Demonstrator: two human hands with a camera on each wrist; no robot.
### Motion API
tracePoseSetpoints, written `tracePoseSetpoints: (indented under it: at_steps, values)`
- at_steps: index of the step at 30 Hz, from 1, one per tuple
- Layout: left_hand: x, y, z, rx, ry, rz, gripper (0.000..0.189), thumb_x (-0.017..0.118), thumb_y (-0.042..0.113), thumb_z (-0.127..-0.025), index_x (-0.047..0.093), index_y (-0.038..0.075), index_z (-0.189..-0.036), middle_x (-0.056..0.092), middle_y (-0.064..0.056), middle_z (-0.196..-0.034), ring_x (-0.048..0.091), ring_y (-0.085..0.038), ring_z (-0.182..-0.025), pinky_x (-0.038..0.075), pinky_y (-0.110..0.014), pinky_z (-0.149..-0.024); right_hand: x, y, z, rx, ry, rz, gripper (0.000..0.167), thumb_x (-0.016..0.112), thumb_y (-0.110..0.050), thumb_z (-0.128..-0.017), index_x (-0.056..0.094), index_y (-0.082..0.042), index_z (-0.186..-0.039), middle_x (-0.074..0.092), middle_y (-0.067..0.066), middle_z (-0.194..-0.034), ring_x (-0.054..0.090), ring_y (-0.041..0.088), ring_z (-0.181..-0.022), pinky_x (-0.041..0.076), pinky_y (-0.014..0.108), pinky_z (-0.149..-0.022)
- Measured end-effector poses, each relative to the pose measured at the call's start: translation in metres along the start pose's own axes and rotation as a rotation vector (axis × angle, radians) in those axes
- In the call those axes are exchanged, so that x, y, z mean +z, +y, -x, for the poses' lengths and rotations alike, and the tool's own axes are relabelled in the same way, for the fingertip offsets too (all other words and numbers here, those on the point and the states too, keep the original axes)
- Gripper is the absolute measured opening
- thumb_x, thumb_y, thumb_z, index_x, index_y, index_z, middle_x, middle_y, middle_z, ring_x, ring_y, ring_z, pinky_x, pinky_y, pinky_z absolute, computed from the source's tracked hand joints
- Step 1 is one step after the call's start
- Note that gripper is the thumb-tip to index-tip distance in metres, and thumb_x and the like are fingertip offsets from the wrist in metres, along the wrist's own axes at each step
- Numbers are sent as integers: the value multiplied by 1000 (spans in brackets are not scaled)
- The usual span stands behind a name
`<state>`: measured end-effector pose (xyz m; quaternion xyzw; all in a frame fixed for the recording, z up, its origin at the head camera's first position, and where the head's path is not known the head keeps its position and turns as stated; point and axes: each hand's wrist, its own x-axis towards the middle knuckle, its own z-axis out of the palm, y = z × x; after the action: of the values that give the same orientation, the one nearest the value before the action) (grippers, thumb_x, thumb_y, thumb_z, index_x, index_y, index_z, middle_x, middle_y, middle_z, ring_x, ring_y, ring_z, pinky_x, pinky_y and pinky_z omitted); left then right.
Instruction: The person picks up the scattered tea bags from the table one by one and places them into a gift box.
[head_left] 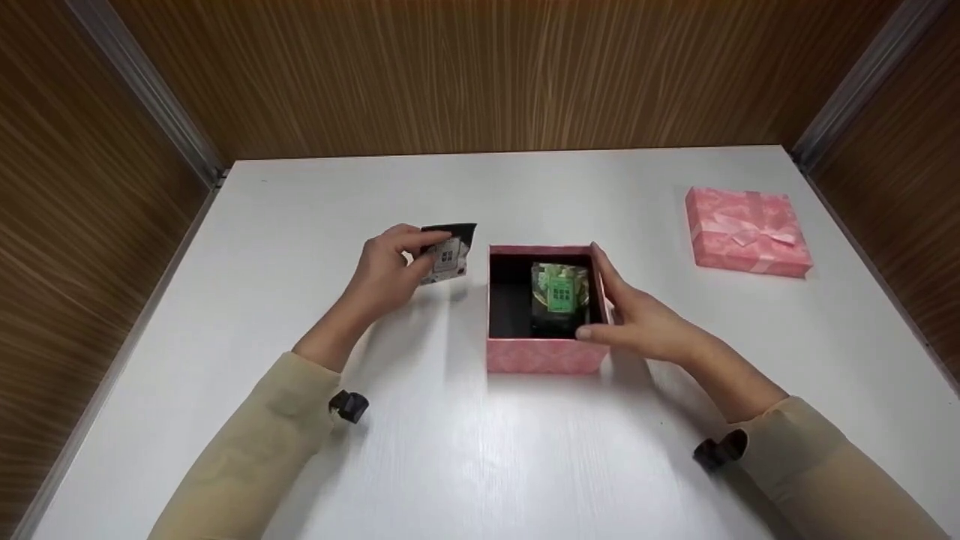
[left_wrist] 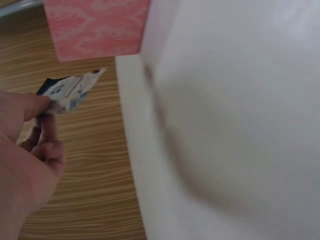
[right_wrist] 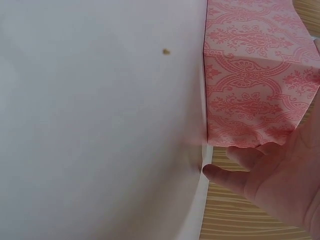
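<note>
Between the thumb and fingers of my left hand (head_left: 390, 266) is a small black-and-white sachet (head_left: 448, 259), raised left of the pink box. The left wrist view shows the sachet (left_wrist: 70, 92) tilted, its free corner pointing toward the box. The pink patterned box (head_left: 546, 356) stands uncovered, with a dark inside. A black-and-green sachet (head_left: 561, 294) leans upright in its right half. My right hand (head_left: 645, 322) holds the box's right side, thumb over the near right corner and a finger at the far corner. In the right wrist view, fingertips meet the patterned side wall (right_wrist: 250, 100).
The pink lid (head_left: 750, 232) with a ribbon bow lies at the back right of the white table (head_left: 420, 465). Wood-grain panels (head_left: 495, 75) enclose the back and sides. Each wrist has a small black device (head_left: 349, 406) at the sleeve.
</note>
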<state>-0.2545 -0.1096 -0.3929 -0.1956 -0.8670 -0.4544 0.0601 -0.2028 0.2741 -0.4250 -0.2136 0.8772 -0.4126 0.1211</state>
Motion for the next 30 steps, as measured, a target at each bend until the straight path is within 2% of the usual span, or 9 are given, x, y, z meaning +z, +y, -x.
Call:
tracePoseSetpoints:
  at_steps: [4, 9, 12, 18, 24, 30]
  values:
    - [-7, 17, -2, 26, 42, 26, 28, 61, 4, -106, 82, 14, -122, 65, -5, -114, 54, -16, -92, 43, -28, -73, 0, 0, 0, -5, -5, -3, 119, 80, -40, -96, -12, -29, -171, 11, 14, -176, 31, 38, -154, 31, 58, -121]
    - [-6, 34, -4, 52, 35, 80, 28, 60, 4, -106, 81, 12, -123, 62, -6, -114, 58, -16, -95, 47, -27, -76, -1, 2, 0, 1, -2, -3, 119, 80, -40, -95, -12, -30, -171, 14, 16, -175, 36, 39, -152, 33, 59, -120]
    - [-1, 42, -5, 80, 3, 89, 30, 62, 5, -106, 76, 8, -132, 61, -9, -117, 60, -18, -98, 51, -29, -79, -1, 2, 0, -2, 1, 6, 120, 80, -41, -95, -11, -28, -171, 15, 17, -175, 36, 40, -152, 32, 59, -120]
    - [11, 54, -9, 121, -77, 102, 48, 68, 3, -102, 61, 3, -149, 55, -15, -129, 61, -20, -99, 52, -32, -81, 1, 1, 0, -9, 8, 8, 119, 81, -41, -95, -11, -29, -171, 16, 18, -174, 32, 40, -153, 28, 59, -122]
    - [24, 66, -11, 142, -126, 105, 42, 65, 3, -102, 67, 7, -144, 61, -9, -119, 51, -16, -85, 45, -29, -73, 1, 0, 0, 2, 8, 0, 120, 82, -41, -94, -10, -30, -171, 23, 19, -173, 42, 39, -148, 31, 58, -121]
    - [42, 76, -13, 137, -199, 66, 36, 62, 2, -103, 72, 6, -137, 67, -7, -115, 51, -14, -82, 44, -27, -72, 0, 1, 0, 0, -5, -61, 121, 83, -37, -94, -10, -30, -171, 24, 17, -173, 51, 34, -140, 38, 56, -117]
